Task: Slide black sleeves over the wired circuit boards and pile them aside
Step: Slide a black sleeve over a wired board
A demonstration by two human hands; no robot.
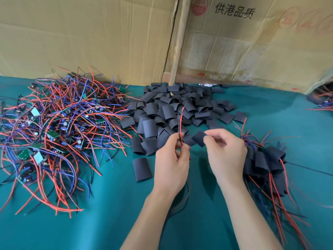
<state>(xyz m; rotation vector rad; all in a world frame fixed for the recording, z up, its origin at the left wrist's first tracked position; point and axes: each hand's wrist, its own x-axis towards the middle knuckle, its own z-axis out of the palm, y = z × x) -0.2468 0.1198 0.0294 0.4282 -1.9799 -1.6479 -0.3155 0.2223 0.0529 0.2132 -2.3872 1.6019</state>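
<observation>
My left hand (172, 163) pinches a red and black wire pair (181, 123) that sticks up from its fingers; the board on those wires is hidden in the palm. My right hand (226, 154) pinches one flat black sleeve (199, 138) just right of the wires, apart from them. A heap of loose black sleeves (173, 109) lies behind both hands. A tangle of bare green boards with red, blue and black wires (54, 127) fills the left. Sleeved boards with trailing wires (264, 163) are piled at the right, beside my right wrist.
A teal cloth (108, 222) covers the table. Cardboard boxes (108, 38) stand as a wall along the back edge. One lone sleeve (142, 169) lies flat left of my left hand. More wired pieces (322, 101) sit at the far right edge.
</observation>
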